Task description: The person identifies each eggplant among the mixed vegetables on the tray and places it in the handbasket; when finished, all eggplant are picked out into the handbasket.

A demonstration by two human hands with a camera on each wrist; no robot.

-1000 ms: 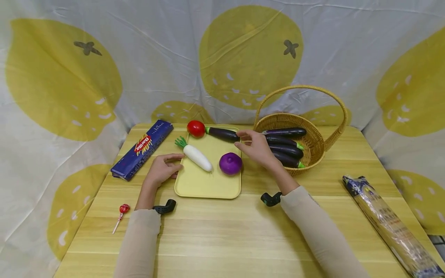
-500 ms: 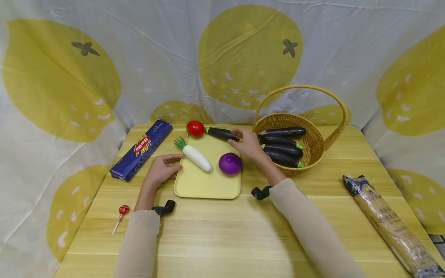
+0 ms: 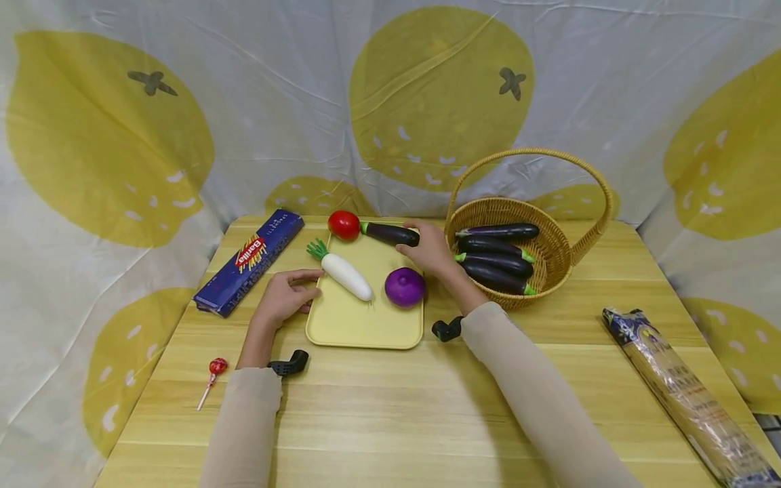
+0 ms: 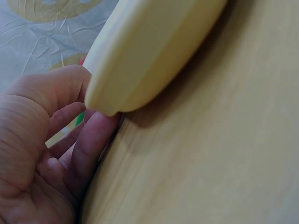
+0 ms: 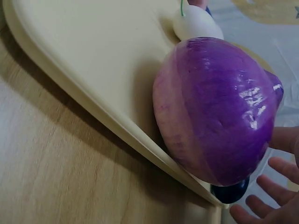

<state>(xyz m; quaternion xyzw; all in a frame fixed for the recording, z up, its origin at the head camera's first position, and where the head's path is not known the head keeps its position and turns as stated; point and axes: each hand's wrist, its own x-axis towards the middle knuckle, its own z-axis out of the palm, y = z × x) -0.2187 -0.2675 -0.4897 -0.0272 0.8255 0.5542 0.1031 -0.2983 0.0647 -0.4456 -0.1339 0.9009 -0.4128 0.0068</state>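
Note:
My left hand (image 3: 282,298) is at the left edge of a pale yellow tray (image 3: 360,332), its rim between thumb and fingers in the left wrist view. On the tray lie a white radish (image 3: 346,276) with green leaves, a purple onion (image 3: 405,287) and an eggplant (image 3: 390,234) along the far edge. A red tomato (image 3: 344,225) sits at the far left corner, against the eggplant's green stem. My right hand (image 3: 434,251) is over the far right corner, fingers spread around the eggplant's dark end. In the right wrist view the fingers (image 5: 275,189) stand apart from that end.
A wicker basket (image 3: 558,261) with a tall handle holds several eggplants (image 3: 500,263) right of the tray. A blue spaghetti box (image 3: 250,263) lies to the left, a lollipop (image 3: 216,367) nearer. A long noodle packet (image 3: 683,393) lies along the right. A lemon-print cloth (image 3: 293,102) hangs behind.
My right hand has moved left from beside the basket, to around the eggplant's dark end. The left hand and the things on the tray have stayed in place.

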